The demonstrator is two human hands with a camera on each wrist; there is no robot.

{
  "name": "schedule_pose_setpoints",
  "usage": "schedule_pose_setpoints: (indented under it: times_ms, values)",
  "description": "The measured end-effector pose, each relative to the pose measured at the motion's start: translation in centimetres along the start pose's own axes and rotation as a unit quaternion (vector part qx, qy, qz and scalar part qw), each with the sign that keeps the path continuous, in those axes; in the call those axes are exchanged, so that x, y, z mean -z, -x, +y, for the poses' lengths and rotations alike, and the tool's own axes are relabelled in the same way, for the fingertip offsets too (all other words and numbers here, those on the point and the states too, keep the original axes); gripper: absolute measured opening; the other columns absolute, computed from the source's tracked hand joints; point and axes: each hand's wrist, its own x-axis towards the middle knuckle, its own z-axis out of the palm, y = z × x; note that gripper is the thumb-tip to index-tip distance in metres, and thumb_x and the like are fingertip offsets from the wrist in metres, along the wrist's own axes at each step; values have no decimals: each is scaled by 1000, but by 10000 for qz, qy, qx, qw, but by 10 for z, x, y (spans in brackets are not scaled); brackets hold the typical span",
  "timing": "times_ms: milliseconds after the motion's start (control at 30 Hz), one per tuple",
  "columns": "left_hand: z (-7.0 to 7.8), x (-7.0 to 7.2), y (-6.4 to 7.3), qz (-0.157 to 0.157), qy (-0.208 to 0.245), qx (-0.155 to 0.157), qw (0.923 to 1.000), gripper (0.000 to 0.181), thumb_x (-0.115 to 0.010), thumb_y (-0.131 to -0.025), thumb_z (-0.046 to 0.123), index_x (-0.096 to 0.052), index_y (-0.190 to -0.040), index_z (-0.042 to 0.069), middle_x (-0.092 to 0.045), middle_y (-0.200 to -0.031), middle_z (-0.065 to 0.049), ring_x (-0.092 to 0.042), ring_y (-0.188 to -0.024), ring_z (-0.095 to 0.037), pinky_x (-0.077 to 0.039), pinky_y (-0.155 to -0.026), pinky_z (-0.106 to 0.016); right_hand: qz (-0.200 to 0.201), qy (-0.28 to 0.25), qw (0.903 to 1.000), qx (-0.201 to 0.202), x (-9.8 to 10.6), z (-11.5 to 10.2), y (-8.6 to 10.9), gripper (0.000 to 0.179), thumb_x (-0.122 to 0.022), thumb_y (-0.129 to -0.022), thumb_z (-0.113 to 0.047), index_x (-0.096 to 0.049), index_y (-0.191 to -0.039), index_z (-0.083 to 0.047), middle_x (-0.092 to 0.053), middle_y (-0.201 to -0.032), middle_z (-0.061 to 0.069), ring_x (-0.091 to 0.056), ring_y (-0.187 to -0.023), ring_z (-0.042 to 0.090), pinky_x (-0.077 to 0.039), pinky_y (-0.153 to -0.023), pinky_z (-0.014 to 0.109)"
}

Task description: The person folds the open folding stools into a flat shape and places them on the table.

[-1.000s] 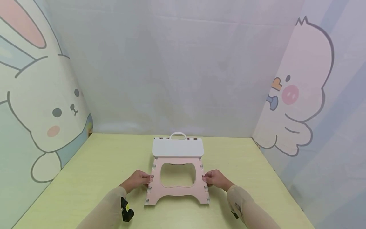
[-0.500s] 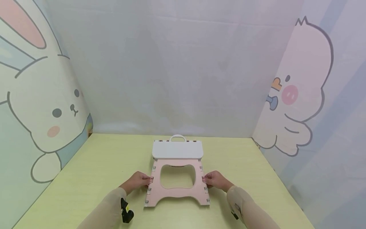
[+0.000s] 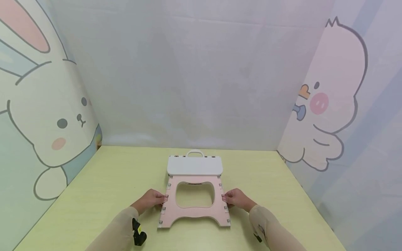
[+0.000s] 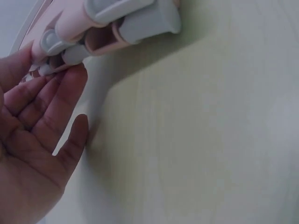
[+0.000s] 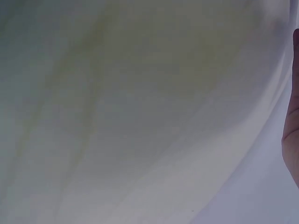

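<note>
A folded step stool (image 3: 194, 211), pink with a white top panel (image 3: 194, 165) and a carrying handle (image 3: 195, 151), is flattened in front of me in the head view. Its handle end points away from me. My left hand (image 3: 150, 199) pinches the left side edge, and my right hand (image 3: 239, 199) grips the opposite edge at about the same height. In the left wrist view, the left hand (image 4: 39, 121) has its thumb over the pink and grey hinge edge (image 4: 105, 35) and fingers underneath. The right wrist view catches only a strip of the right hand (image 5: 292, 126).
The pale yellow table (image 3: 125, 167) extends around the stool on all sides. A grey-white curtain (image 3: 188, 76) hangs behind it, with a cartoon rabbit (image 3: 47, 104) on the left and a cartoon chick (image 3: 333, 87) on the right. A black wrist mount (image 3: 138, 232) sits by the left sleeve.
The stool has shifted slightly down and toward me in the head view, its handle end dropping most. Both hands have kept their hold and moved down a little with it.
</note>
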Motion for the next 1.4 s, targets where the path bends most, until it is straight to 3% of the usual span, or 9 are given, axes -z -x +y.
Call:
schedule_pose_setpoints:
  times_ms: [200, 567, 900, 1400]
  values:
    - [1, -1, 2, -3, -83, 105, 9999, 19, -63, -90, 7, -71, -86, -10, -68, -70, -7, -55, -61, -11, -45, -57, -28, -25, 35, 10000, -26, -2, 3, 1, 22, -60, -93, -7, -66, -91, 15, -70, -81, 19, -68, -68, 19, -56, -65, 34]
    - [2, -2, 4, -49, -205, 284, 9994, 19, -64, -90, 9, -72, -86, -7, -68, -71, -8, -59, -62, -13, -45, -57, -28, -100, 133, 9999, -24, -2, 0, 3, 22, -60, -93, -6, -67, -87, 14, -69, -74, 15, -63, -65, 12, -55, -62, 32]
    - [5, -3, 5, -227, -420, 401, 9981, 20, -62, -91, 9, -72, -79, -4, -67, -67, -5, -55, -59, -11, -40, -56, -26, -157, 197, 9996, -105, -2, 1, 3, 23, -60, -93, -8, -68, -85, 11, -67, -70, 10, -61, -62, 11, -54, -60, 30]
    - [4, -1, 0, -315, -447, 273, 9981, 22, -60, -92, 9, -72, -80, -5, -66, -65, -5, -56, -58, -12, -42, -56, -27, -181, 168, 9994, -244, 0, 4, 2, 24, -60, -93, -9, -68, -86, 12, -68, -71, 12, -64, -63, 16, -54, -61, 33]
